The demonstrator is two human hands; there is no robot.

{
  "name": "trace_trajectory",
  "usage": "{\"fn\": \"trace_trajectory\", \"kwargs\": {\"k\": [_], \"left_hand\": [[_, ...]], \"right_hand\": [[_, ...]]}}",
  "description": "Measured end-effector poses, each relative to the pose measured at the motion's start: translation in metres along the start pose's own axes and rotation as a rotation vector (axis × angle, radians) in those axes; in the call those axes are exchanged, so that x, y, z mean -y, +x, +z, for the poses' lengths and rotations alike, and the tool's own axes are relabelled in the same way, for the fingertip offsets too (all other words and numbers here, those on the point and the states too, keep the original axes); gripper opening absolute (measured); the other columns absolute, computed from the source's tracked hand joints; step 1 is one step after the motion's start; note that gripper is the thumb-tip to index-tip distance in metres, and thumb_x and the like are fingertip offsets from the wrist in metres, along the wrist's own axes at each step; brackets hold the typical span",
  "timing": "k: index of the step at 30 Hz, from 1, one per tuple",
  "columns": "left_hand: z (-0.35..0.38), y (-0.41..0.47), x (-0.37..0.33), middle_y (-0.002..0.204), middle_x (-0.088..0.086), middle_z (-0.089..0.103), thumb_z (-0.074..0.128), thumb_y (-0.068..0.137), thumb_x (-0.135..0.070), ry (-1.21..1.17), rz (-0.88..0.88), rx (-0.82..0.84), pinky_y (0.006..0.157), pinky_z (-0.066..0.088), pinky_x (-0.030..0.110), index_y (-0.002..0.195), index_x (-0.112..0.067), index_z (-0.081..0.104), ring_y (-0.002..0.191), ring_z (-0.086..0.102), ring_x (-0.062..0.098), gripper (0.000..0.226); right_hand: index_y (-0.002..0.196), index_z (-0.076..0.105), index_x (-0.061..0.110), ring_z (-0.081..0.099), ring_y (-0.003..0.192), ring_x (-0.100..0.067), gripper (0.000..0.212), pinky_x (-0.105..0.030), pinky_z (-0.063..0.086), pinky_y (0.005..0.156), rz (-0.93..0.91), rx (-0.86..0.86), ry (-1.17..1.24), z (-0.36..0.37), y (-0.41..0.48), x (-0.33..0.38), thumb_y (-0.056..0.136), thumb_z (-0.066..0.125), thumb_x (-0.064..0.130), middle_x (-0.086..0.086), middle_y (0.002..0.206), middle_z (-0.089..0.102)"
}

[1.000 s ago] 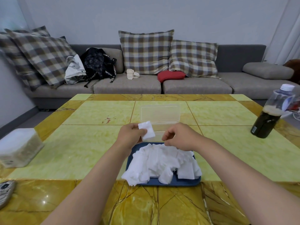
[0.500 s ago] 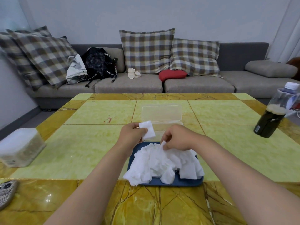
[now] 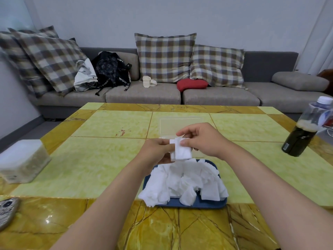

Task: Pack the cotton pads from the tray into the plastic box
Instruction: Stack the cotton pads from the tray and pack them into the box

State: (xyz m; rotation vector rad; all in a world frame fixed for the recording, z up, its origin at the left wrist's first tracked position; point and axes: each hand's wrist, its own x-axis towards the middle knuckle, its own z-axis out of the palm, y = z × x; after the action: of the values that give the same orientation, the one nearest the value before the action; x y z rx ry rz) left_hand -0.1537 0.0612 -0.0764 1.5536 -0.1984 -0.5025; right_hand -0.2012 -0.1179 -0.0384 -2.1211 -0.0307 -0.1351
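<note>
Left hand (image 3: 155, 150): raised above the far end of the tray, just in front of the box; its grip is clenched round the held pads (image 3: 182, 152), fingers underneath and thumb on the upper edge.
Right hand (image 3: 205, 141): meets the left one from the other side; the grip is a pinch, the thumb pressed on the front pad's upper right corner and the forefinger curled above it.
Held pads: a small stack of white squares, standing roughly on edge between the two hands, clear of the tray and not in the box.
Pile of pads (image 3: 180, 179): a loose white heap that covers most of the tray and spills over its near-left corner onto the table.
Tray (image 3: 198, 205): blue and shallow, flat on the table directly in front of the person; only its near rim and corners show.
Plastic box (image 3: 182, 125): clear, just beyond the tray, its lid swung open toward the sofa; the hands hide most of the base, so I cannot tell what lies inside.
Table (image 3: 108, 159): glossy, with green and yellow marbled squares.
Bottle (image 3: 299, 138): half full of dark liquid, upright near the right edge, well apart from the tray.
White tub (image 3: 21, 159): at the left edge of the table.
Phone (image 3: 7, 212): at the near-left corner, partly cut off.
Sofa (image 3: 144, 95): grey, behind the table, carrying checked cushions (image 3: 164, 56), a black bag (image 3: 111, 69) and a red cushion (image 3: 191, 84).
</note>
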Motion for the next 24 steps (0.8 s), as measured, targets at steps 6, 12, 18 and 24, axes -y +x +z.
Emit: {"fn": "trace_trajectory", "kwargs": {"k": [6,12,18,24], "left_hand": [[0.002,-0.002,-0.004,0.101,0.018,0.077,0.065,0.096,-0.02,-0.109,-0.016,0.063,0.078,0.062,0.035,0.109,-0.001,0.073,0.09,0.076,0.028,0.024],[0.001,-0.004,-0.005,0.099,0.016,0.078,0.055,0.102,-0.017,-0.118,-0.012,0.074,0.075,0.063,0.031,0.114,-0.003,0.07,0.09,0.076,0.029,0.024],[0.002,-0.004,-0.007,0.105,0.016,0.077,0.06,0.099,-0.029,-0.129,0.0,0.126,0.086,0.061,0.038,0.116,-0.001,0.069,0.096,0.075,0.031,0.033],[-0.003,0.003,-0.005,0.105,0.016,0.077,0.069,0.091,-0.004,-0.102,0.03,0.047,0.084,0.061,0.034,0.119,-0.002,0.066,0.094,0.075,0.028,0.028]], "right_hand": [[0.103,0.076,0.017,0.061,0.065,-0.007,0.027,-0.016,0.053,0.067,-0.019,-0.087,-0.052,0.01,0.005,0.0,0.079,0.082,0.006,0.003,0.079,0.068],[0.095,0.074,0.024,0.063,0.064,-0.005,0.021,-0.019,0.05,0.066,0.014,-0.146,0.004,0.012,0.009,-0.004,0.08,0.082,0.011,0.003,0.079,0.07],[0.093,0.072,0.026,0.061,0.057,-0.003,0.024,-0.02,0.05,0.064,0.015,-0.187,-0.084,0.013,0.011,-0.007,0.077,0.085,0.015,0.006,0.077,0.068],[0.113,0.067,0.016,0.069,0.079,-0.012,0.048,-0.026,0.05,0.066,0.271,-0.105,0.054,0.009,0.011,-0.011,0.081,0.076,0.052,0.002,0.107,0.071]]}}
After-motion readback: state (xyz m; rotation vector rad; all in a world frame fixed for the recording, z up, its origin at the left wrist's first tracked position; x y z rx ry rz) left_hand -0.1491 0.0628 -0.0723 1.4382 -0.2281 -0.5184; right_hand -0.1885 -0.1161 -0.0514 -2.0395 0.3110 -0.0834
